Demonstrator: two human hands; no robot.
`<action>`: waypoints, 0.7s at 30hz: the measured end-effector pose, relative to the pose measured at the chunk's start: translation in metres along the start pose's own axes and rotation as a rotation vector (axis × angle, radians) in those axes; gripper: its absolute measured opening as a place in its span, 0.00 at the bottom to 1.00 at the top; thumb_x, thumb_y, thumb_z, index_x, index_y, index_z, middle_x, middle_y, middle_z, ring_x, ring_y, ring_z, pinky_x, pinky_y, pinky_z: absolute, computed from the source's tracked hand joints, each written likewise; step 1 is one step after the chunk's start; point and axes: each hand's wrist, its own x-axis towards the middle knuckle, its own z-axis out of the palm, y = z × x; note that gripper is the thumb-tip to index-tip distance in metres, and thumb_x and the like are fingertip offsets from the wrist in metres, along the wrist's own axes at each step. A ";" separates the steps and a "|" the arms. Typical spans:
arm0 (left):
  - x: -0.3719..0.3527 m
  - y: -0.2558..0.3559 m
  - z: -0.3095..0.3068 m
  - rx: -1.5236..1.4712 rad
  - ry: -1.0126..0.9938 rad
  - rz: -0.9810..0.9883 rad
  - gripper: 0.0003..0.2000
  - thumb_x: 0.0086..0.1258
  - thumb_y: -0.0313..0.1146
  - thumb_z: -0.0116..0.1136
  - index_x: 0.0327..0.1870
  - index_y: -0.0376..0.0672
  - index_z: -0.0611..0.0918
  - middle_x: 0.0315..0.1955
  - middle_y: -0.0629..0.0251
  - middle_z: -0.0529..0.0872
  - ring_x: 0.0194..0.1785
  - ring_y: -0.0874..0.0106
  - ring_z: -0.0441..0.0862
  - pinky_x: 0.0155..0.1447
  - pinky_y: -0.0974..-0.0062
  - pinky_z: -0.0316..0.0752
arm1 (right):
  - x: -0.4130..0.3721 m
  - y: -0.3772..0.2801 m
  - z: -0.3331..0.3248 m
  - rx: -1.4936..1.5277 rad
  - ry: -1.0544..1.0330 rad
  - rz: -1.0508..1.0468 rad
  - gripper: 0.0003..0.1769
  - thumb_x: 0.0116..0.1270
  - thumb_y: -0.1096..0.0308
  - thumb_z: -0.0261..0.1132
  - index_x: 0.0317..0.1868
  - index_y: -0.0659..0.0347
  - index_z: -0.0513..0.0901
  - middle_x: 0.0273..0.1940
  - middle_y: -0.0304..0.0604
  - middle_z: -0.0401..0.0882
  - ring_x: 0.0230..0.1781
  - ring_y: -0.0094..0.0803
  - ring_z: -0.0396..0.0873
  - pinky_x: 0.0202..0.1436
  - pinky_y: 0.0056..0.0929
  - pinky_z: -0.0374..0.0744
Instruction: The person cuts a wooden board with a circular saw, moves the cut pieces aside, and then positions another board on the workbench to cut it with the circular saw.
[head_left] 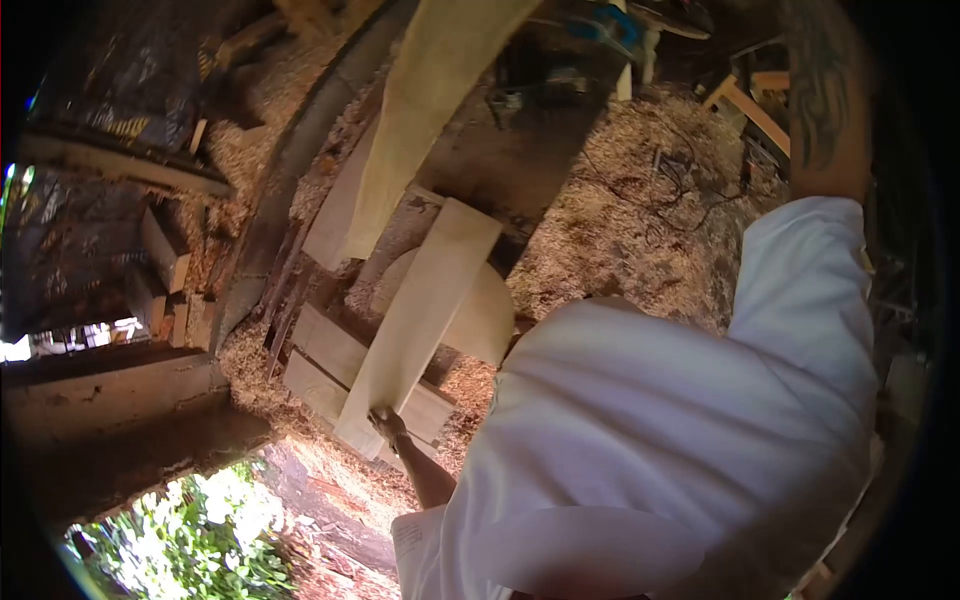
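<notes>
My left hand (388, 425) is at the near right edge of a long pale wooden board (425, 300), its fingers curled over the top face. Where the thumb sits cannot be made out. This board lies slanting across other planks (325, 345) and over a rounded piece of pale wood (485, 315). On the right, my other arm (825, 120) stretches up past the frame's top edge, so the right hand is out of sight.
A long, pale plank (425, 110) extends from the top. Wood shavings (640, 210) cover the ground, with a dark cable on them. Thick beams (110, 400) stand at left, leafy plants (190, 540) below. Something blue (610, 30) lies at the top.
</notes>
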 end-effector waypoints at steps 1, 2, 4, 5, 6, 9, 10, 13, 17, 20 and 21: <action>-0.023 -0.008 0.008 0.078 0.030 0.077 0.36 0.71 0.44 0.57 0.74 0.30 0.62 0.75 0.42 0.60 0.78 0.49 0.56 0.80 0.57 0.53 | -0.003 0.005 -0.026 -0.003 0.039 -0.013 0.35 0.71 0.48 0.63 0.68 0.65 0.69 0.64 0.49 0.71 0.64 0.37 0.70 0.67 0.35 0.69; -0.043 -0.020 0.019 0.153 0.058 0.157 0.35 0.71 0.43 0.57 0.74 0.30 0.63 0.74 0.41 0.62 0.77 0.47 0.58 0.79 0.56 0.55 | -0.005 0.011 -0.054 -0.016 0.077 -0.026 0.35 0.71 0.48 0.63 0.68 0.65 0.69 0.64 0.48 0.71 0.63 0.37 0.70 0.67 0.34 0.69; -0.095 -0.018 0.043 0.047 -0.011 -0.116 0.32 0.69 0.39 0.58 0.71 0.30 0.67 0.69 0.39 0.70 0.71 0.46 0.68 0.75 0.57 0.65 | -0.009 0.024 -0.109 -0.034 0.155 -0.053 0.34 0.71 0.48 0.63 0.68 0.65 0.69 0.64 0.48 0.71 0.63 0.36 0.70 0.66 0.34 0.69; -0.089 -0.075 0.089 -0.236 -0.040 -0.087 0.30 0.68 0.39 0.58 0.68 0.30 0.70 0.64 0.39 0.75 0.66 0.47 0.74 0.69 0.59 0.71 | -0.011 0.032 -0.135 -0.044 0.194 -0.059 0.34 0.72 0.48 0.62 0.68 0.65 0.69 0.64 0.48 0.71 0.63 0.36 0.70 0.66 0.34 0.69; -0.123 -0.056 0.102 -0.520 -0.077 -0.070 0.28 0.67 0.38 0.59 0.65 0.30 0.73 0.58 0.39 0.80 0.61 0.48 0.80 0.63 0.61 0.77 | -0.012 0.041 -0.162 -0.054 0.231 -0.068 0.34 0.72 0.48 0.62 0.68 0.65 0.69 0.64 0.48 0.70 0.63 0.36 0.70 0.66 0.34 0.69; -0.206 -0.032 0.162 -0.260 -0.478 -0.304 0.25 0.69 0.38 0.58 0.64 0.33 0.74 0.55 0.41 0.82 0.56 0.51 0.81 0.58 0.61 0.79 | -0.024 0.068 -0.243 -0.099 0.365 -0.093 0.34 0.72 0.48 0.62 0.68 0.65 0.69 0.64 0.47 0.70 0.63 0.35 0.70 0.66 0.33 0.69; -0.227 -0.008 0.178 -0.241 -0.586 -0.300 0.24 0.70 0.38 0.58 0.64 0.34 0.75 0.53 0.42 0.82 0.54 0.51 0.82 0.57 0.61 0.79 | -0.033 0.081 -0.268 -0.104 0.431 -0.077 0.34 0.72 0.48 0.62 0.68 0.65 0.69 0.64 0.47 0.70 0.63 0.35 0.70 0.66 0.33 0.69; -0.274 0.072 0.231 -0.175 -0.842 -0.201 0.22 0.72 0.37 0.57 0.63 0.36 0.76 0.50 0.44 0.84 0.49 0.54 0.84 0.52 0.61 0.80 | -0.060 0.117 -0.327 -0.098 0.587 -0.027 0.33 0.73 0.49 0.61 0.68 0.65 0.69 0.64 0.47 0.70 0.63 0.34 0.70 0.65 0.32 0.68; -0.296 0.186 0.296 -0.089 -1.019 -0.031 0.18 0.74 0.37 0.56 0.61 0.40 0.77 0.45 0.47 0.86 0.42 0.57 0.86 0.46 0.61 0.82 | -0.161 0.223 -0.360 0.243 0.848 0.186 0.27 0.69 0.56 0.71 0.58 0.68 0.77 0.50 0.48 0.82 0.48 0.31 0.81 0.50 0.29 0.80; -0.281 0.299 0.329 -0.058 -1.066 0.086 0.16 0.76 0.36 0.56 0.60 0.43 0.78 0.41 0.49 0.88 0.37 0.59 0.87 0.41 0.62 0.84 | -0.236 0.349 -0.364 -0.676 0.879 0.348 0.16 0.68 0.68 0.68 0.50 0.71 0.81 0.45 0.44 0.85 0.44 0.35 0.83 0.52 0.33 0.79; -0.273 0.339 0.339 -0.067 -1.076 0.116 0.15 0.77 0.36 0.55 0.60 0.43 0.79 0.40 0.50 0.88 0.35 0.60 0.88 0.40 0.62 0.84 | -0.249 0.374 -0.355 -0.661 0.926 0.410 0.15 0.68 0.68 0.67 0.49 0.70 0.82 0.43 0.44 0.85 0.44 0.35 0.83 0.51 0.32 0.79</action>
